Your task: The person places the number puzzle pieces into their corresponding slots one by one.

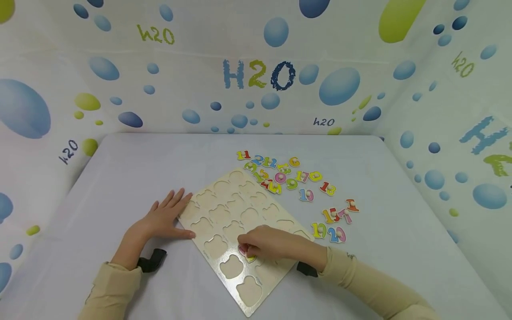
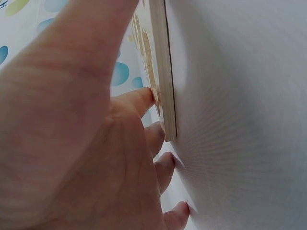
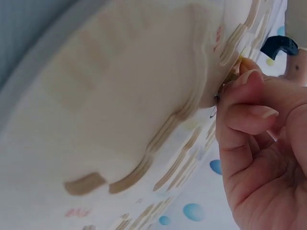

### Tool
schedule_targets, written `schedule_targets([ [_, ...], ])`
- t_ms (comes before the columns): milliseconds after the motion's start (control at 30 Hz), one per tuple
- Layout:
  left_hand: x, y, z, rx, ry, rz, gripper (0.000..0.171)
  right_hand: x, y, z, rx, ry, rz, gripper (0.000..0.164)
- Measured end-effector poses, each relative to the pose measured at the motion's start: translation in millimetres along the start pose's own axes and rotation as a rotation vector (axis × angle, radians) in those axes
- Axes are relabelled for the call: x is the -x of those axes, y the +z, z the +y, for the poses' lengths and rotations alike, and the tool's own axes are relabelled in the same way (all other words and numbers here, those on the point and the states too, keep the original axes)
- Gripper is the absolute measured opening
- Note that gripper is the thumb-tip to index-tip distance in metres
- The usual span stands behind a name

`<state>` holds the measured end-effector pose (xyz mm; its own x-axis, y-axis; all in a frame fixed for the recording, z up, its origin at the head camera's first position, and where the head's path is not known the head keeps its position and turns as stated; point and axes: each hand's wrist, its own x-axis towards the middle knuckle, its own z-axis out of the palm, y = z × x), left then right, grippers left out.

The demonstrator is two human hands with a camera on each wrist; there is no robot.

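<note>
A wooden number-puzzle board [image 1: 249,310] with shaped recesses lies turned cornerwise on the table. My left hand [image 1: 165,218] rests at its left corner, fingers spread and thumb on the near-left edge. From the left wrist view, fingertips touch the board's side [image 2: 165,72] and the cloth. Over the board's near half, my right hand [image 1: 266,242] pinches a pink and yellow number piece [image 1: 250,258], low over the recesses. Fingers cover most of that piece, so its number cannot be read. In the right wrist view the curled fingers [image 3: 247,103] meet the board's surface [image 3: 124,96].
Loose number pieces with small knobs lie beyond the board, including a piece 11 [image 1: 243,155] and a pink 0 [image 1: 280,178]. Farther right are a 13 [image 1: 328,189], a 19 [image 1: 319,230] and a 20 [image 1: 337,234]. A white cloth [image 1: 140,164] covers the table.
</note>
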<state>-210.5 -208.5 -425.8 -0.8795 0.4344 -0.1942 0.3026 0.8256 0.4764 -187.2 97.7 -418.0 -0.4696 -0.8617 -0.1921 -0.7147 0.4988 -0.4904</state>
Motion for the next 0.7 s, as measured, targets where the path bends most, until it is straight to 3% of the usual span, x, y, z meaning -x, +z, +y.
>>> schedule_targets([
  [233, -0.5, -0.3, 0.4, -0.009, -0.003, -0.007, 0.111, 1.9, -1.4, 5.0, -0.044, -0.020, 0.001, 0.008],
  [433, -0.2, -1.7, 1.8, 0.003, 0.002, -0.009, 0.110, 16.5, -10.3, 12.4, -0.197, 0.061, 0.004, 0.016],
  [700, -0.2, -1.9, 1.5, 0.003, 0.005, -0.010, 0.110, 65.2, -43.5, 37.9, -0.267, 0.145, 0.229, 0.013],
])
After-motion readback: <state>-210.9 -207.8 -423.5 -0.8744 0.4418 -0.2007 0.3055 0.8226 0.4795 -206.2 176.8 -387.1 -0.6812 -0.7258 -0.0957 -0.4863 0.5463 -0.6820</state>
